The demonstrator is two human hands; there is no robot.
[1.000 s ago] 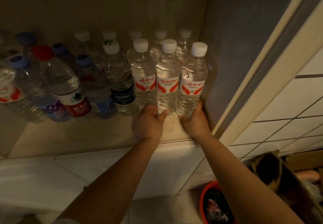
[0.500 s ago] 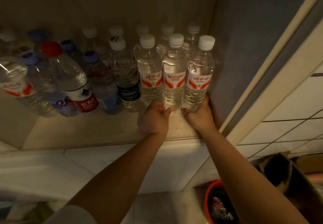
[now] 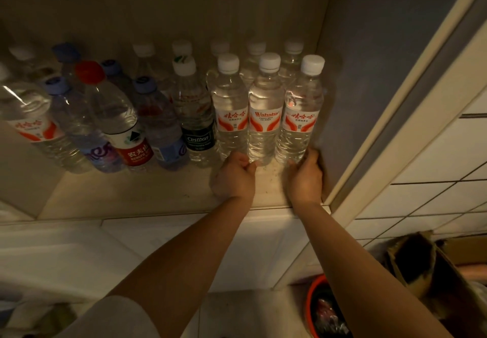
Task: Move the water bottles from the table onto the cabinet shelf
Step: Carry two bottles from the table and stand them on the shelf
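Note:
Three clear white-capped water bottles with red-and-white labels stand side by side at the right end of the cabinet shelf. My left hand curls round the base of the left bottle, its thumb against the middle bottle. The right bottle stands next to the cabinet's side wall, and my right hand grips its base. Fingertips of both hands are hidden behind the bottles.
Several more bottles fill the shelf to the left and behind, among them a black-labelled one and a red-capped one. The front strip of the shelf is bare. Below right are a red bucket and a cardboard box.
Both hands kept their hold at the bottle bases. The three bottles slid a little deeper into the shelf, towards the back row.

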